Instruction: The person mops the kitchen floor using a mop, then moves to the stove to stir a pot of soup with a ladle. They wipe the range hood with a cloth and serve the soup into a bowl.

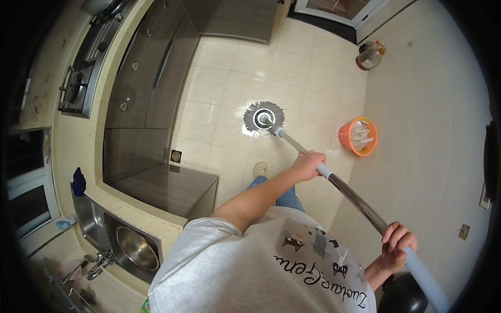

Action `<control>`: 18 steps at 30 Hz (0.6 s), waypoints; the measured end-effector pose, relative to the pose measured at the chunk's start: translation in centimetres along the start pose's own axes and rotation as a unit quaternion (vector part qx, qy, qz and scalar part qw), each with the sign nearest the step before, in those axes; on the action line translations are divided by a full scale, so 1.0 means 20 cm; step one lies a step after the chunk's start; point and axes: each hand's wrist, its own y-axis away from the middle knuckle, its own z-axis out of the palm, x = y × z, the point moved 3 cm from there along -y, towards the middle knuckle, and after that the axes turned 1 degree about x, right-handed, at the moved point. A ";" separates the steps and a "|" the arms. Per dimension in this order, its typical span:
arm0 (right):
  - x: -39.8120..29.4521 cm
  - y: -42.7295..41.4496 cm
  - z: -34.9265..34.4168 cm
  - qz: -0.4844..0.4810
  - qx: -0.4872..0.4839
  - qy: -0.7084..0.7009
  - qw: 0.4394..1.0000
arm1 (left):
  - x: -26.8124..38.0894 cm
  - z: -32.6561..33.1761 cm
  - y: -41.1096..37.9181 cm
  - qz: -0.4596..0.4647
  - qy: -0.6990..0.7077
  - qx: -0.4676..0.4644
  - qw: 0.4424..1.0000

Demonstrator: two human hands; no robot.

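Observation:
A spin mop with a round grey head (276,113) rests flat on the pale tiled floor (242,88), in front of a foot in a beige clog (260,169). Its long metal handle (358,203) slants up towards the lower right. My left hand (309,165) is wrapped round the lower shaft, just below a pale blue collar. Higher up, my right hand (399,242) grips the handle close to its thick pale blue grip (424,274). Wet shine shows on the tiles around the mop's strands.
An orange waste basket (343,135) holding litter stands by the right wall. Farther along are large plastic bottles (370,56). Dark cabinets (156,86) line the left, beneath a counter (98,156) with a gas stove (78,88) and a steel sink (88,211). A floor drain (176,156) lies beside them.

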 end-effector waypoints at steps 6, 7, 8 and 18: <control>0.28 -0.14 0.04 0.068 -0.008 -0.093 0.993 | -0.25 -0.18 0.10 -0.074 -0.048 0.081 0.993; 0.35 -0.15 0.07 0.074 -0.022 -0.109 0.991 | -0.32 -0.21 0.12 -0.093 -0.058 0.094 0.990; 0.43 -0.15 0.09 0.081 -0.044 -0.129 0.987 | -0.40 -0.25 0.15 -0.097 -0.062 0.115 0.987; 0.70 -0.18 0.12 0.112 -0.245 -0.070 0.961 | -0.67 -0.27 0.29 -0.250 -0.233 0.196 0.919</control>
